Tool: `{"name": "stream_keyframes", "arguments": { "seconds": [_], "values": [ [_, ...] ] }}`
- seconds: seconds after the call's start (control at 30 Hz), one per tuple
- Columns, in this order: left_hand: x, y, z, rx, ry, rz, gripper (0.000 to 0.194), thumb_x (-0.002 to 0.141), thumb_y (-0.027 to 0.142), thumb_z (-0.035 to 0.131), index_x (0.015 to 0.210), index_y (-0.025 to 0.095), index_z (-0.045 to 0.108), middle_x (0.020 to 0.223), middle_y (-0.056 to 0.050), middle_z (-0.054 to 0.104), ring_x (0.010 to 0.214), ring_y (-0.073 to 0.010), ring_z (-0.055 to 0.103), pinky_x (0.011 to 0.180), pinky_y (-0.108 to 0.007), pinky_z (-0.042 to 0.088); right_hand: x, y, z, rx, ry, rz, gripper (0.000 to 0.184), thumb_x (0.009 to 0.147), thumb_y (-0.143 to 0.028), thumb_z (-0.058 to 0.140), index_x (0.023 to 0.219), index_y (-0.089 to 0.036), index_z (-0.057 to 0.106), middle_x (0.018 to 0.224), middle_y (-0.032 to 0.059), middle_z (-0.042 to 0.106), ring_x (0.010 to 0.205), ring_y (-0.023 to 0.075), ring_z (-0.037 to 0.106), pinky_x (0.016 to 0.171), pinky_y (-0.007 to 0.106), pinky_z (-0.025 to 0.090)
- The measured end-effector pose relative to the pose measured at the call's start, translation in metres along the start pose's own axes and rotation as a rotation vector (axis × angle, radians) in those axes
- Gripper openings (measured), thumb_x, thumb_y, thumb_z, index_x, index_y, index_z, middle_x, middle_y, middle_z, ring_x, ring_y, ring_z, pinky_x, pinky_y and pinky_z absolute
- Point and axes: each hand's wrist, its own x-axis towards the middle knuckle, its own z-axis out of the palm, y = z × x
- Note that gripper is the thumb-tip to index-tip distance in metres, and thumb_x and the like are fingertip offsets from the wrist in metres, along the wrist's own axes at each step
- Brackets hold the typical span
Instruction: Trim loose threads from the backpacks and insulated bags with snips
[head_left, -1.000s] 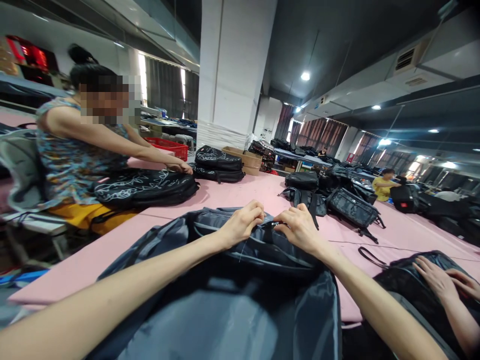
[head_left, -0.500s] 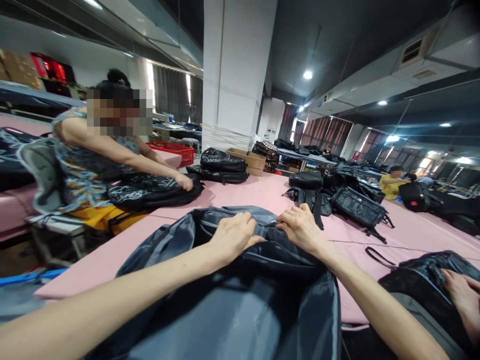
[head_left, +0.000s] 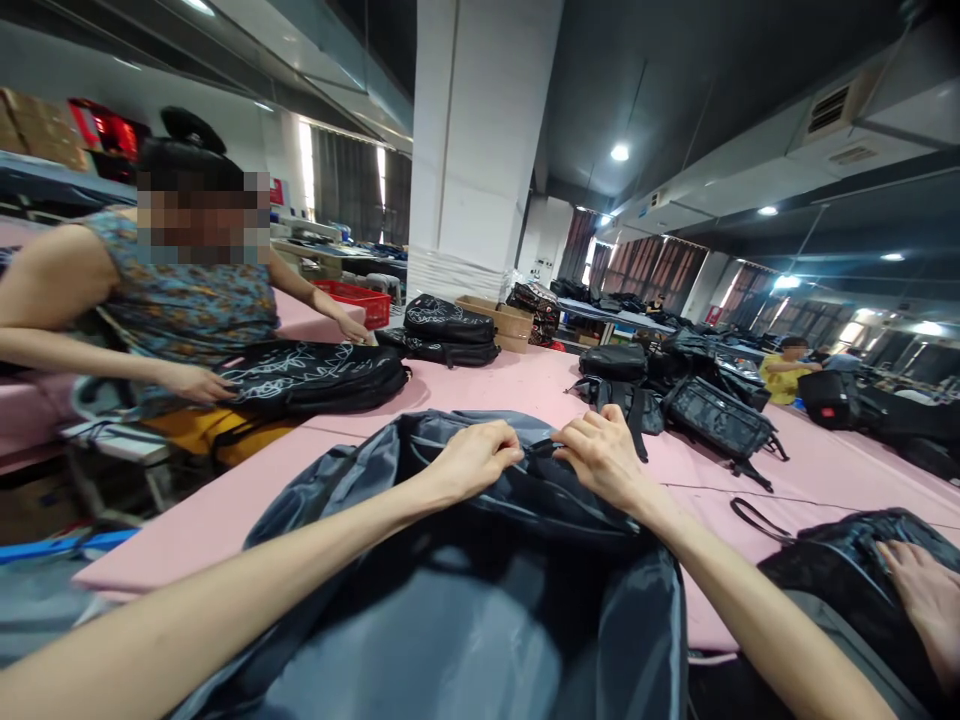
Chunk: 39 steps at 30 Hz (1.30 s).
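A large dark backpack (head_left: 420,640) lies opened in front of me, its shiny grey-blue lining facing up. My left hand (head_left: 480,455) is closed in a pinch at the far rim, beside the inner pocket. Close to its right, my right hand (head_left: 600,455) pinches a small dark piece at the same rim, perhaps a strap end or zip part. A short gap separates the fingertips, and dark material spans it. The fingers hide exactly what each one grips.
A pink-covered table (head_left: 517,385) extends ahead. Across it, a person (head_left: 187,290) handles a black patterned backpack (head_left: 315,375). Stacked backpacks (head_left: 450,330) stand near a pillar (head_left: 484,150). More bags (head_left: 712,415) lie right. A co-worker's hand (head_left: 922,595) rests on another bag (head_left: 840,560).
My left hand's fingers spread along the rim, then drew back into a pinch; my right hand kept its hold. The person opposite leaned back left, one hand now at each end of the patterned backpack.
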Motion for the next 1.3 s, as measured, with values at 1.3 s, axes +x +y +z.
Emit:
{"name": "stream_keyframes", "arguments": {
  "seconds": [1.3],
  "values": [
    [0.025,-0.045,-0.026,0.270,0.129,0.353,0.016,0.081,0.028,0.055,0.080,0.019,0.069,0.080,-0.002,0.069,0.074,-0.0144,0.061,0.065,-0.022,0.039,-0.026,0.006,-0.003,0.488,-0.284,0.496,0.010,0.069,-0.016,0.059,0.078,-0.020,0.062,0.069,-0.0006,0.062,0.064,0.0154,0.057,0.058,0.022,0.037]
  ]
}}
